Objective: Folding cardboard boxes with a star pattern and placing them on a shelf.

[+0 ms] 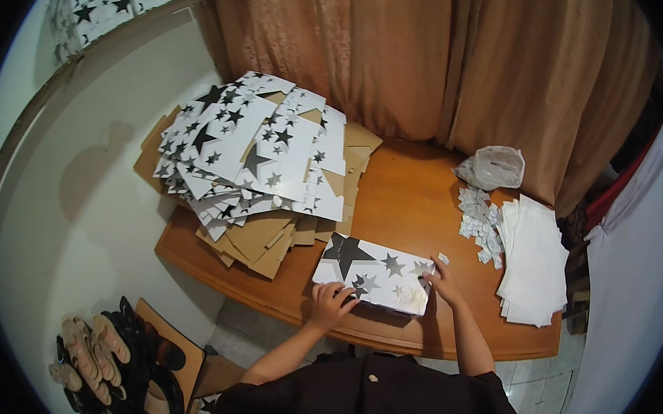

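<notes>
A closed cardboard box (377, 274), white with black and grey stars, lies flat near the front edge of the wooden table (401, 192). My left hand (331, 306) grips its near left side, fingers bent over the top edge. At the right end, my right hand (445, 283) holds the box by its corner, with part of the fingers hidden. A small white packet (443, 258) lies just beyond that corner. Shiny tape or glare shows on the right part of the box top.
Flat star-printed cardboard sheets (274, 154) are piled at the back left. To the right lie several small packets (482, 224), a clear plastic bag (493, 168) and stacked white paper (535, 261). Sandals (95, 352) stand at lower left; a shelf of starry boxes (120, 4) is above.
</notes>
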The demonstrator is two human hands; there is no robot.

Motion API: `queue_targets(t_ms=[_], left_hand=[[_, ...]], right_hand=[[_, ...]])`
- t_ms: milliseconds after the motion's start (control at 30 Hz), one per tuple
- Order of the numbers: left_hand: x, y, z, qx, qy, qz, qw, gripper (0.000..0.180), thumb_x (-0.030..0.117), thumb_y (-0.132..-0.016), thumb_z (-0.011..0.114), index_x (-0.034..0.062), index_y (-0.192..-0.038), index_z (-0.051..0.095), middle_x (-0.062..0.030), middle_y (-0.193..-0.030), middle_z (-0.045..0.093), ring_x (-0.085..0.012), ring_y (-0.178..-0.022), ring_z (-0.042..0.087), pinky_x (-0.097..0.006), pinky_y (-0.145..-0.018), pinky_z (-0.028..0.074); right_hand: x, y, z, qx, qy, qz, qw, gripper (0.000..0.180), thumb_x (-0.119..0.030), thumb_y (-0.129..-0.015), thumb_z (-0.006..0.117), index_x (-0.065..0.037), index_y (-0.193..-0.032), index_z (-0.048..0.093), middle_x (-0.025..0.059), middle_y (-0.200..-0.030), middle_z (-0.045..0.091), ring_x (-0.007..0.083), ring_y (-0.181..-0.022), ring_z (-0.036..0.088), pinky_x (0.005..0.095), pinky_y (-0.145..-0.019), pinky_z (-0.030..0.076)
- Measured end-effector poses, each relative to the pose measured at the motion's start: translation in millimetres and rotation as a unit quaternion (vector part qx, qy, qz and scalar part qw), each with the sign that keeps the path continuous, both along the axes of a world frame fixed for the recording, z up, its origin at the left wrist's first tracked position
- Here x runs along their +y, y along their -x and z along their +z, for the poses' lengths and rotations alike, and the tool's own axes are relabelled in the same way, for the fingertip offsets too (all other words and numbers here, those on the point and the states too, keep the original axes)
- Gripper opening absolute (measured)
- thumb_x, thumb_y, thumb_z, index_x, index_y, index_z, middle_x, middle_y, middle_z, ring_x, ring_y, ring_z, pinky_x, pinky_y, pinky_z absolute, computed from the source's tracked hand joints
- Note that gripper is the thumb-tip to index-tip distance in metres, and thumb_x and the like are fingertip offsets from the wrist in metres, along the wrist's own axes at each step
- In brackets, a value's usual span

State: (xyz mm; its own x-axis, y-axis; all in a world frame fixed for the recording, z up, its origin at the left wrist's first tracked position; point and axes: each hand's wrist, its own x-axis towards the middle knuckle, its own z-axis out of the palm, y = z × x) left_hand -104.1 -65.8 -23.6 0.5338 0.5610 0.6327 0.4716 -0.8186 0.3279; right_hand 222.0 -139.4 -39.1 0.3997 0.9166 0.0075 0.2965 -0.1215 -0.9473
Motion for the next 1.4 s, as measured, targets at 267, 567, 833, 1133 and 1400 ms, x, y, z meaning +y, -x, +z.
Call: queue_targets(t_ms=[267,567,833,1133,1400], left_hand=[[-82.0,-37.4,-54.7,-0.369,0.503,0.058,0.780,0.104,0.031,-0.082,0.069,-0.0046,-0.142,-0.007,-0.0272,-0.145,0.009,-0.0343,-0.136,0.014,-0.040,-0.110,0.015],[-82.6,-28.0,28.9,-0.278,0.399,-0.087,0.869,0.124,0.027,-0.076,0.075,-0.0060,-0.134,-0.029,-0.0263,-0.148,-0.004,-0.0319,-0.139,0.004,-0.037,-0.112,0.008],[-46.2,18.6,241.5,-0.463,0.270,-0.088,0.840,0.088,0.004,-0.083,0.055,-0.0033,-0.144,-0.007,-0.0181,-0.141,0.026,-0.0226,-0.129,0.031,-0.032,-0.107,0.024],[35.7,113.2,424.6,-0.266,-0.159,-0.130,0.942,0.072,0.035,-0.093,0.041,-0.0057,-0.144,0.012,-0.0211,-0.151,0.013,-0.0297,-0.140,0.014,-0.037,-0.112,0.010],[138.9,201.0,501.7,-0.180,-0.430,0.033,0.884,0.055,0.015,-0.079,0.059,-0.0001,-0.129,0.044,-0.0203,-0.131,0.047,-0.0360,-0.124,0.042,-0.043,-0.105,0.031]], right_hand=[[-41.2,34.7,36.7,-0.071,0.082,0.174,0.979,0.050,-0.031,-0.081,0.069,0.002,-0.115,0.055,0.0159,-0.106,0.058,0.0235,-0.101,0.054,0.0345,-0.087,0.043],[-85.9,50.4,109.6,0.074,-0.018,0.257,0.963,0.071,-0.019,-0.078,0.069,0.004,-0.134,0.033,0.0206,-0.134,0.043,0.0289,-0.127,0.038,0.0387,-0.107,0.028],[6.3,84.5,235.4,-0.049,-0.395,0.414,0.818,0.106,-0.011,-0.067,0.080,-0.008,-0.145,0.008,0.0248,-0.147,0.021,0.0351,-0.136,0.025,0.0464,-0.109,0.023],[139.3,194.5,384.6,0.089,-0.632,0.301,0.708,0.074,-0.031,-0.077,0.075,-0.007,-0.134,0.034,0.0141,-0.137,0.033,0.0273,-0.124,0.039,0.0421,-0.103,0.033],[229.2,305.8,626.2,0.017,-0.753,0.232,0.616,0.058,-0.025,-0.086,0.067,-0.005,-0.132,0.038,0.0076,-0.119,0.052,0.0145,-0.110,0.049,0.0278,-0.093,0.039]])
